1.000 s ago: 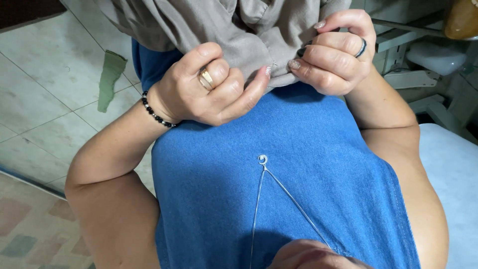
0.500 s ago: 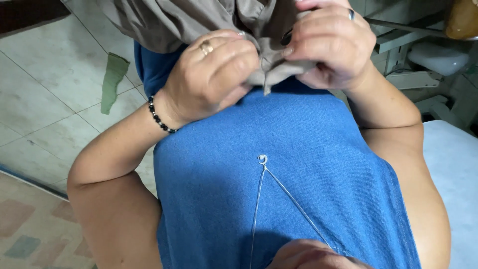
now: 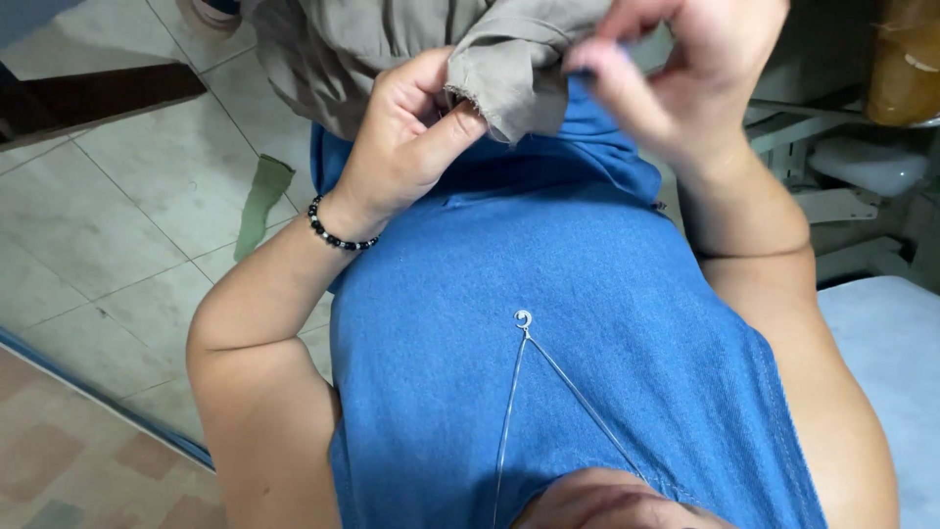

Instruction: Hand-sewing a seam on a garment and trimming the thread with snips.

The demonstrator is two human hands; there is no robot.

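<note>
My left hand (image 3: 411, 147), with a black bead bracelet (image 3: 338, 233) on its wrist, is closed on a fold of grey-brown cloth (image 3: 362, 49) held up in front of my chest. A raw-edged corner of the cloth hangs beside the thumb. My right hand (image 3: 685, 78) is blurred at the cloth's right edge with curled fingers, and its grip is unclear. Below the hands is my blue denim top (image 3: 587, 294), with a thin silver necklace and a spiral pendant (image 3: 524, 319).
A green fabric scrap (image 3: 262, 201) lies on the pale tiled floor (image 3: 98, 225) at left, near a dark wooden piece (image 3: 88, 98). White machine parts (image 3: 862, 167) and a yellow-brown object (image 3: 906, 59) are at the right, above a pale blue surface (image 3: 891, 353).
Both hands have risen towards the top of the view with the cloth. The right hand has moved up and right and is now blurred. A folded corner of cloth now shows by the left thumb.
</note>
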